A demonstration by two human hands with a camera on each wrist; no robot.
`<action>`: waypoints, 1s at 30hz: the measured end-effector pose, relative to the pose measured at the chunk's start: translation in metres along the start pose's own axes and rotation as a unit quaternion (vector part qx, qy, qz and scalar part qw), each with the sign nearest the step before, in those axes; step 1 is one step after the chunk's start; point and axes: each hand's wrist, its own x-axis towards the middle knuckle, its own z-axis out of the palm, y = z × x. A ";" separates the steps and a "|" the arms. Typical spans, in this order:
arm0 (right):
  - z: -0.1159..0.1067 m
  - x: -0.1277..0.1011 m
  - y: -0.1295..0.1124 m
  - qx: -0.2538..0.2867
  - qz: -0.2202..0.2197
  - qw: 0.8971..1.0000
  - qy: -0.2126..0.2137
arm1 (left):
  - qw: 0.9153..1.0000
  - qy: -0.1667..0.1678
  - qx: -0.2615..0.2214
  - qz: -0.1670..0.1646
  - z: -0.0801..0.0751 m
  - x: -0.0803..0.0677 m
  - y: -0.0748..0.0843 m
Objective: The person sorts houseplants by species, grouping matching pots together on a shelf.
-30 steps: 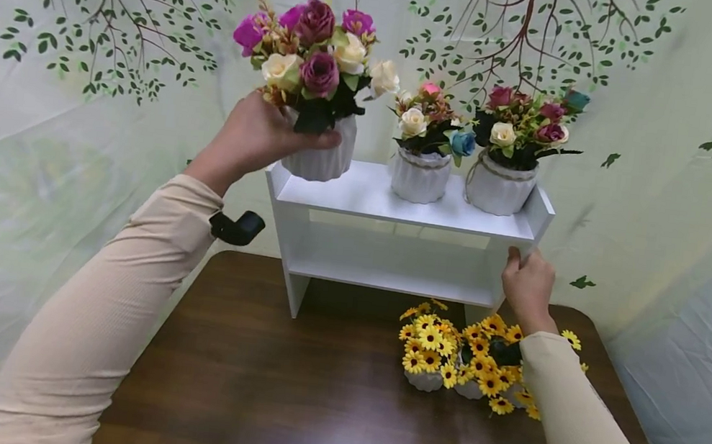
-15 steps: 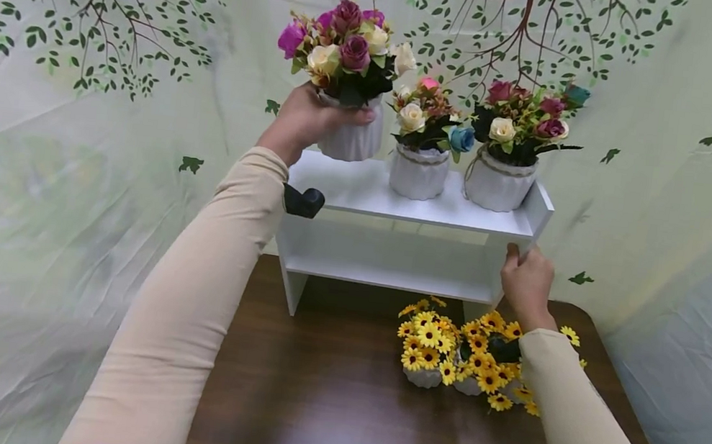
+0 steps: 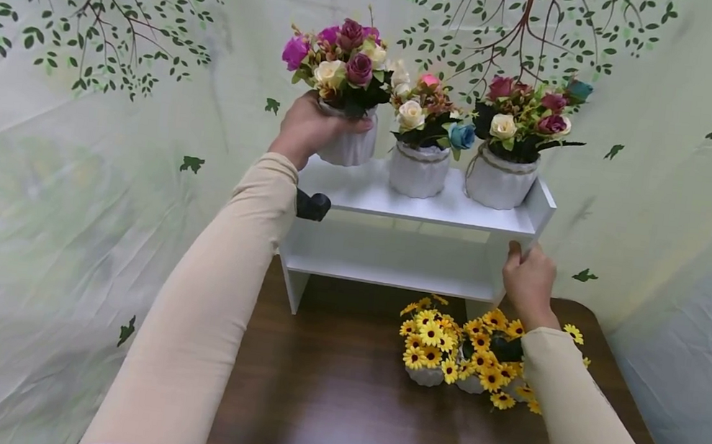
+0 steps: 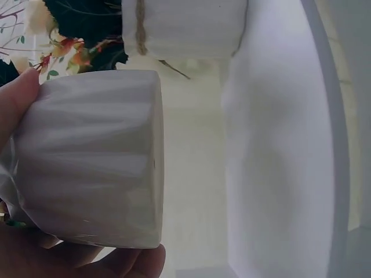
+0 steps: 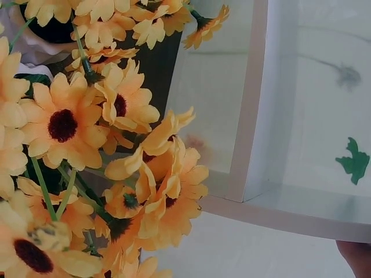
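White ribbed pot (image 3: 349, 145) of roses sits clamped in the left hand (image 3: 303, 130) at the left end of the shelf's top board (image 3: 410, 202), base near it. Crowding the neighbouring pot (image 3: 418, 172) could topple it. Right hand (image 3: 527, 280) grips the shelf's side.

Only the left wrist view shows a gap under the base; only the right wrist view shows the yellow daisies (image 5: 87, 133) close.

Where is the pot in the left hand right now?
In the head view the pot sits in the left hand at the left end of the shelf's top, beside the middle pot; whether it touches the shelf is unclear.
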 end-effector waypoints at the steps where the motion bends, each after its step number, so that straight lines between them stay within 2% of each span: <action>1: -0.001 0.000 0.000 0.002 0.001 1.000 0.000 | 1.000 0.002 0.002 0.000 0.001 0.001 0.000; 12: -0.002 0.003 0.000 0.000 0.009 1.000 -0.002 | 0.999 0.020 0.044 -0.001 0.003 0.008 -0.012; 19: -0.002 0.002 -0.001 0.005 0.014 1.000 -0.007 | 0.999 0.020 0.037 -0.001 0.007 0.013 -0.027; 25: -0.001 0.002 0.001 -0.006 -0.009 1.000 0.003 | 0.999 0.031 0.027 0.006 0.011 0.016 -0.036; 30: -0.002 0.003 0.003 -0.003 -0.014 1.000 0.005 | 0.999 0.038 0.036 0.009 0.015 0.018 -0.039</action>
